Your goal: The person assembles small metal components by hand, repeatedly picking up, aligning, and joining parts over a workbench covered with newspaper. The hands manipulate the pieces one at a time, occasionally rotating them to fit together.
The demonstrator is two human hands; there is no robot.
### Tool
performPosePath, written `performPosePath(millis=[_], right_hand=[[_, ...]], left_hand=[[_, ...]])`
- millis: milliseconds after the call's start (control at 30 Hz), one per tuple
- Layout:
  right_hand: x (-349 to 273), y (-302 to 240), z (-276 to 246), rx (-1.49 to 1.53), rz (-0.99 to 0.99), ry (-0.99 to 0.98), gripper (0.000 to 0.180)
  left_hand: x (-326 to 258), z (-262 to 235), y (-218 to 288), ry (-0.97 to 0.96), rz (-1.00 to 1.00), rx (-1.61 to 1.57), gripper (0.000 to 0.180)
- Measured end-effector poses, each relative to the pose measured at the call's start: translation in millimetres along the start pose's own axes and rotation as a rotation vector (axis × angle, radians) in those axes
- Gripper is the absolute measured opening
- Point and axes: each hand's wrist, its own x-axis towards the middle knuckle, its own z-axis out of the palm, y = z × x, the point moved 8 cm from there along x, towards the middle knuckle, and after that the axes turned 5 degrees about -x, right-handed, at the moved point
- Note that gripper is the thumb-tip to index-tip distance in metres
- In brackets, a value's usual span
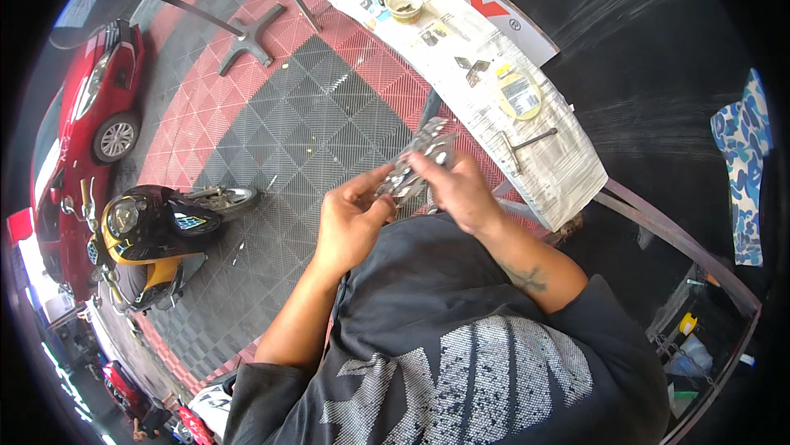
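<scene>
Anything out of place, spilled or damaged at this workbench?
Nothing stands out. Both hands, left hand and right hand, hold a silvery metal part over the floor; the tools and small bowl lie orderly on the newspaper.

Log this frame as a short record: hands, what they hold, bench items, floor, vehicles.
left hand: grips the lower end of a metal part
right hand: fingers on the same part, from above
metal part: shiny, flat, held over the lap; exact kind unclear
bench: black top, with newspaper spread on it
on newspaper: small bowl, round tin, T-handle tool
floor: red and grey grid tiles
vehicles: yellow-black motorbike, red car
</scene>
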Motion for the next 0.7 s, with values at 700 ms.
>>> performPosePath(millis=[700], right_hand=[[-36, -97, 24, -0.571, -0.535, 0.262, 0.023]], left_hand=[[17, -5, 65, -0.035, 0.142, -0.043, 0.021]])
